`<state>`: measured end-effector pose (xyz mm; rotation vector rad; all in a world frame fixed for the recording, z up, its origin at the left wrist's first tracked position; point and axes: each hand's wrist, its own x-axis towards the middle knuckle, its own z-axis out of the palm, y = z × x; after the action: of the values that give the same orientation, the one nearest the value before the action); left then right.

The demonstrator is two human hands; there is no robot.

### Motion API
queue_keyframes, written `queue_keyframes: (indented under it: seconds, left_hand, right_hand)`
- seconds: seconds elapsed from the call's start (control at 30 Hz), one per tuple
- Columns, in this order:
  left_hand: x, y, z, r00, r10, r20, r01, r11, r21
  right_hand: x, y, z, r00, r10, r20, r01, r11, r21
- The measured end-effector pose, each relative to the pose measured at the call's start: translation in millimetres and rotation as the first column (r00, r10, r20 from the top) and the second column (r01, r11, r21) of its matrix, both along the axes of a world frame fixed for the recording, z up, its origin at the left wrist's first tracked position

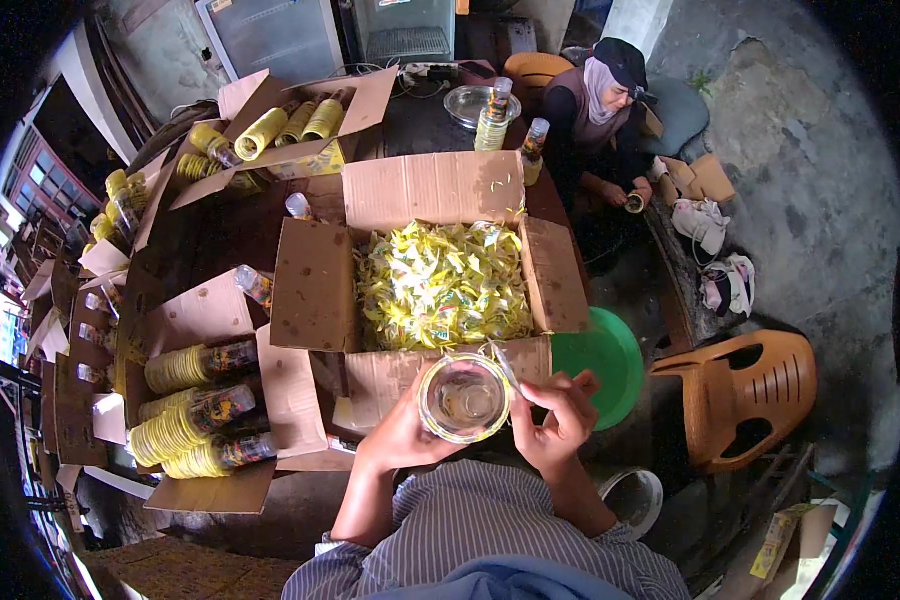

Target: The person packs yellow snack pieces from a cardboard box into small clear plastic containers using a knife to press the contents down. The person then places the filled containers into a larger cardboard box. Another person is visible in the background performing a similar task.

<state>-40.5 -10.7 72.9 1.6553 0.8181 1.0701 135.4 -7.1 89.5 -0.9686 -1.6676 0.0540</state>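
My left hand [409,435] holds a clear plastic cup [465,399] with a yellow rim, its round opening facing the camera. At the cup's right edge, my right hand [555,416] pinches a thin, pale, flat blade-like piece [507,369] between thumb and fingers; what it is exactly cannot be told. Just beyond both hands stands an open cardboard box [427,186] filled with a heap of yellow and whitish plastic scraps [446,285], some of them printed. A few bits cling to the box's raised far flap.
Boxes of stacked yellow-rimmed cups [195,427] stand at left and far left. A green basin [607,367] lies right of the scrap box, near an orange plastic chair [757,397]. Another person [600,127] sits at upper right, holding a cup. A metal bowl [469,105] is at the back.
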Motion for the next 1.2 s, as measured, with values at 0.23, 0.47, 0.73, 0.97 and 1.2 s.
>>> queue_keyframes:
  seconds: [0.23, 0.47, 0.73, 0.97, 1.2]
  left_hand:
    - [0.5, 1.4, -5.7, 0.999, -0.049, 0.0, 0.049, 0.999, 0.012]
    - [15.4, -3.5, -16.1, 0.977, 0.09, 0.195, -0.064, 0.989, -0.135]
    - [15.1, -3.0, -7.3, 0.984, 0.003, 0.177, 0.028, 0.985, -0.173]
    - [12.7, -2.5, -15.8, 0.975, -0.003, 0.221, 0.044, 0.983, -0.179]
    - [8.2, 1.5, -27.2, 0.979, 0.004, 0.204, 0.031, 0.985, -0.169]
  right_hand:
    - [2.4, 3.2, -0.3, 0.999, -0.009, 0.035, 0.009, 1.0, 0.002]
    - [2.9, -3.6, -8.0, 0.999, -0.035, 0.015, 0.035, 0.999, 0.004]
    - [-1.8, -0.3, -11.6, 0.997, -0.046, 0.069, 0.045, 0.999, 0.02]
    - [-2.8, 6.1, -7.7, 0.997, -0.074, -0.008, 0.074, 0.997, 0.005]
    - [-4.2, -5.1, -9.7, 0.996, -0.085, 0.026, 0.084, 0.996, 0.044]
